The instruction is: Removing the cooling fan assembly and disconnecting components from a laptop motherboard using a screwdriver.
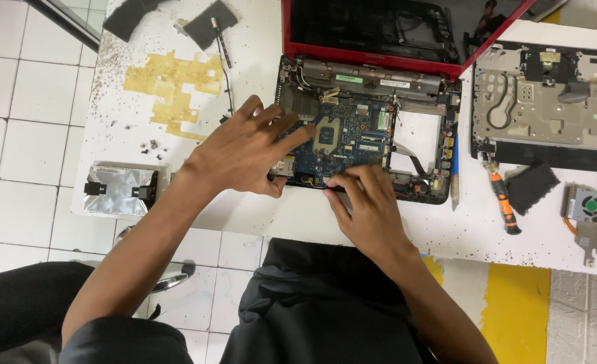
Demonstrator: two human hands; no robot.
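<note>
Blue motherboard (342, 138) in opened red laptop base (366, 128) on white counter (298, 216), left hand (244, 152) spread flat on its left edge, right hand (369, 205) fingers curled, pinching front edge, small green label (349, 79) near hinge.

The red laptop (379, 74) lies opened up on the white table, its lid tilted back and its keyboard cover gone. The blue motherboard (352, 138) sits bare inside the dark base (cables loose beside it).
</note>
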